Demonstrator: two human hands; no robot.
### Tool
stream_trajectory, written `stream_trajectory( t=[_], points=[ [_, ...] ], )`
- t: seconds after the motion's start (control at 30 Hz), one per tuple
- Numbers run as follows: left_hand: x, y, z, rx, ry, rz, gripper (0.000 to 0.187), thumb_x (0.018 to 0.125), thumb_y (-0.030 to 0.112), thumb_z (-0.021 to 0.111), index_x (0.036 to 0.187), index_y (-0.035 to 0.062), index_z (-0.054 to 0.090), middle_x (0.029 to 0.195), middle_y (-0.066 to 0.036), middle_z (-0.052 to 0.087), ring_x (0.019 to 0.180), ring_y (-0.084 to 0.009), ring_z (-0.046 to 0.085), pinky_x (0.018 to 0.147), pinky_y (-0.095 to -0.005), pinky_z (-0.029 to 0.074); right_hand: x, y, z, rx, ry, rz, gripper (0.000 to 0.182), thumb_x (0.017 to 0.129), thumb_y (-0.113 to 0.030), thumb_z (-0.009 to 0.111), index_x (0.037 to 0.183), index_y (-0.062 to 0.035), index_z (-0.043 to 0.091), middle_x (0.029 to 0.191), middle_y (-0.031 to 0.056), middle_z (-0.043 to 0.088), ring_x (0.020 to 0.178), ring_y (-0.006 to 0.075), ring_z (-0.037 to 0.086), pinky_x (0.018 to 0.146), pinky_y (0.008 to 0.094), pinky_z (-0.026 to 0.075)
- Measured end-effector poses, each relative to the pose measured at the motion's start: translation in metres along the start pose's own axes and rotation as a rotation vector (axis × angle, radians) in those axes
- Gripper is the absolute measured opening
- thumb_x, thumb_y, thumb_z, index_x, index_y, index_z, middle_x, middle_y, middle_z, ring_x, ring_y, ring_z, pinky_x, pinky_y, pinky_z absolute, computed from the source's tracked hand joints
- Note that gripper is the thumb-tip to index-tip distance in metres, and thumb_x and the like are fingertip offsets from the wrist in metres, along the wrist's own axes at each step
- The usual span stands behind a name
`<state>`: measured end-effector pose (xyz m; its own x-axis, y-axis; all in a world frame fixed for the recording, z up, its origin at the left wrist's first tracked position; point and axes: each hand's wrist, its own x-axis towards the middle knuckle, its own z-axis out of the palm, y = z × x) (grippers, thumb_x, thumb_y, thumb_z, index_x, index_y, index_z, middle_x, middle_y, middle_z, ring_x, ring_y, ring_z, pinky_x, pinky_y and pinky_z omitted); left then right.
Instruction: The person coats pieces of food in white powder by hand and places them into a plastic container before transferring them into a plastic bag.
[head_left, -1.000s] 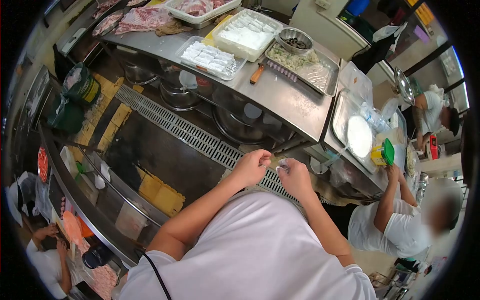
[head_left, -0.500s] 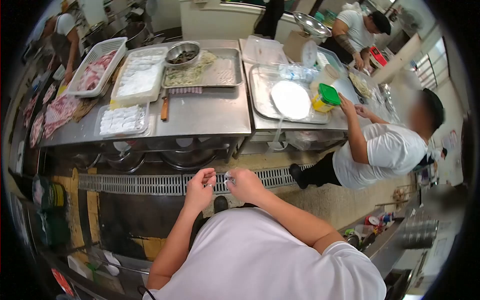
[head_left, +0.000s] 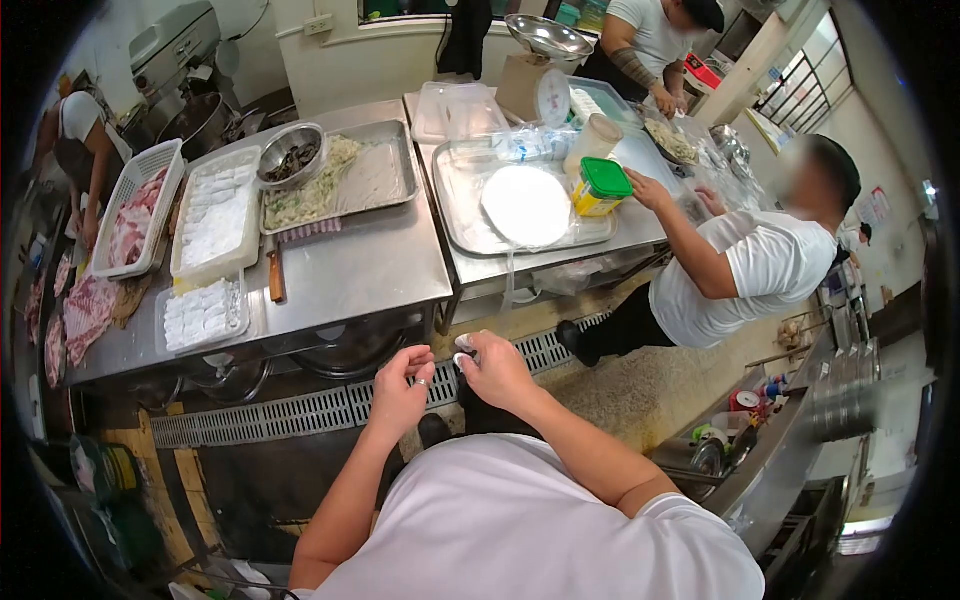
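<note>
Both my hands are held in front of my waist, above the floor and short of the tables. My left hand [head_left: 402, 390] is half curled, with a gap between thumb and fingers; a ring shows on it and I see nothing in it. Facing it, my right hand [head_left: 497, 374] is closed, thumb against fingers. A small white wad [head_left: 464, 343] shows at its fingertips; its material is too small to make out. The hands are apart from each other, and neither touches a table.
Ahead, a steel table [head_left: 345, 275] bears white tubs, a knife [head_left: 276, 276] and a filling tray [head_left: 390, 180]. Beside it are a tray with a white disc [head_left: 525, 207], a green-lidded tub [head_left: 604, 185] and a scale [head_left: 530, 85]. A co-worker [head_left: 760, 250] stands right. A floor grate [head_left: 300, 410] crosses below.
My view has turned to the right and tilted, so the tables appear slanted and further left. My hands stay close together, and more white shows at my right fingertips.
</note>
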<state>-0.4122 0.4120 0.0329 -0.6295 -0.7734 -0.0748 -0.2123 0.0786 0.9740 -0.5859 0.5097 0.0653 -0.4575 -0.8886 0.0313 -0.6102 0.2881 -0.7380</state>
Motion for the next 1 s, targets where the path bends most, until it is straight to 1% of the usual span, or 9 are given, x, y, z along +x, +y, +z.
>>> stream_trajectory(
  t=[0.1, 0.2, 0.3, 0.43, 0.53, 0.67, 0.7, 0.83, 1.0],
  points=[
    [0.015, 0.003, 0.002, 0.001, 0.018, -0.044, 0.032, 0.097, 0.006, 0.069, 0.127, -0.0028, 0.066, 0.116, -0.015, 0.076, 0.102, -0.0225, 0.073, 0.091, -0.0353, 0.057, 0.021, 0.01, -0.007, -0.023, -0.003, 0.036, 0.029, 0.09, -0.017, 0.072, 0.114, 0.0, 0.074, 0.103, 0.0226, 0.071, 0.089, 0.0403, 0.069, 0.08, 0.0474, 0.054],
    [0.035, 0.0, 0.003, 0.027, 0.038, -0.069, 0.031, 0.097, 0.007, 0.069, 0.127, -0.0024, 0.066, 0.117, -0.015, 0.076, 0.103, -0.0222, 0.073, 0.091, -0.0352, 0.057, 0.051, 0.023, -0.018, -0.026, -0.063, 0.067, 0.031, 0.092, -0.019, 0.071, 0.116, 0.0005, 0.073, 0.111, 0.0235, 0.071, 0.101, 0.0425, 0.069, 0.09, 0.049, 0.055],
    [0.061, 0.002, 0.005, 0.036, 0.066, -0.11, 0.031, 0.098, 0.007, 0.068, 0.127, -0.0021, 0.066, 0.116, -0.015, 0.076, 0.103, -0.0219, 0.073, 0.092, -0.035, 0.057, 0.088, 0.037, -0.029, -0.023, -0.109, 0.111, 0.031, 0.092, -0.019, 0.071, 0.115, 0.0011, 0.073, 0.111, 0.0236, 0.071, 0.103, 0.0427, 0.069, 0.091, 0.0488, 0.055],
    [0.101, 0.013, 0.014, 0.089, 0.048, -0.14, 0.029, 0.099, 0.007, 0.068, 0.127, -0.0024, 0.066, 0.115, -0.014, 0.076, 0.102, -0.0216, 0.073, 0.093, -0.0345, 0.057, 0.137, 0.053, -0.035, 0.0, -0.066, 0.075, 0.029, 0.091, -0.018, 0.07, 0.113, 0.0019, 0.073, 0.111, 0.0247, 0.072, 0.105, 0.043, 0.068, 0.092, 0.0491, 0.054],
    [0.138, 0.021, 0.023, 0.135, 0.013, -0.131, 0.029, 0.1, 0.007, 0.067, 0.127, -0.0027, 0.065, 0.117, -0.012, 0.076, 0.104, -0.0172, 0.071, 0.092, -0.0327, 0.056, 0.172, 0.06, -0.043, 0.045, -0.108, 0.087, 0.035, 0.089, -0.019, 0.072, 0.116, 0.0044, 0.071, 0.108, 0.0272, 0.072, 0.098, 0.0425, 0.07, 0.088, 0.0476, 0.055],
    [0.184, 0.022, 0.041, 0.088, 0.007, -0.132, 0.027, 0.1, 0.006, 0.067, 0.126, -0.0014, 0.066, 0.114, -0.011, 0.076, 0.102, -0.0173, 0.07, 0.091, -0.0325, 0.055, 0.214, 0.08, -0.051, 0.009, -0.06, 0.016, 0.036, 0.088, -0.018, 0.073, 0.117, 0.0051, 0.071, 0.106, 0.0288, 0.073, 0.101, 0.045, 0.07, 0.091, 0.0479, 0.055],
    [0.193, 0.024, 0.044, 0.093, 0.004, -0.138, 0.027, 0.1, 0.005, 0.067, 0.126, -0.0014, 0.066, 0.114, -0.011, 0.076, 0.101, -0.0171, 0.07, 0.091, -0.0324, 0.055, 0.223, 0.087, -0.054, 0.021, -0.022, 0.008, 0.03, 0.089, -0.018, 0.07, 0.11, 0.0024, 0.073, 0.106, 0.0258, 0.072, 0.101, 0.0442, 0.069, 0.09, 0.0487, 0.055],
    [0.224, 0.025, 0.053, 0.091, 0.018, -0.155, 0.025, 0.099, 0.005, 0.068, 0.124, -0.0011, 0.067, 0.112, -0.01, 0.076, 0.098, -0.0163, 0.069, 0.089, -0.0317, 0.055, 0.264, 0.12, -0.074, 0.07, -0.041, 0.139, 0.031, 0.087, -0.018, 0.071, 0.11, 0.0017, 0.074, 0.108, 0.0264, 0.071, 0.103, 0.0433, 0.069, 0.092, 0.0471, 0.055],
    [0.243, 0.015, 0.054, 0.081, 0.021, -0.183, 0.025, 0.099, 0.007, 0.069, 0.123, -0.0006, 0.067, 0.113, -0.011, 0.076, 0.1, -0.0185, 0.071, 0.089, -0.0329, 0.055, 0.321, 0.167, -0.098, -0.002, 0.063, 0.172, 0.034, 0.086, -0.019, 0.072, 0.114, 0.0011, 0.075, 0.114, 0.0259, 0.072, 0.108, 0.0426, 0.069, 0.097, 0.0465, 0.054]
  ],
)
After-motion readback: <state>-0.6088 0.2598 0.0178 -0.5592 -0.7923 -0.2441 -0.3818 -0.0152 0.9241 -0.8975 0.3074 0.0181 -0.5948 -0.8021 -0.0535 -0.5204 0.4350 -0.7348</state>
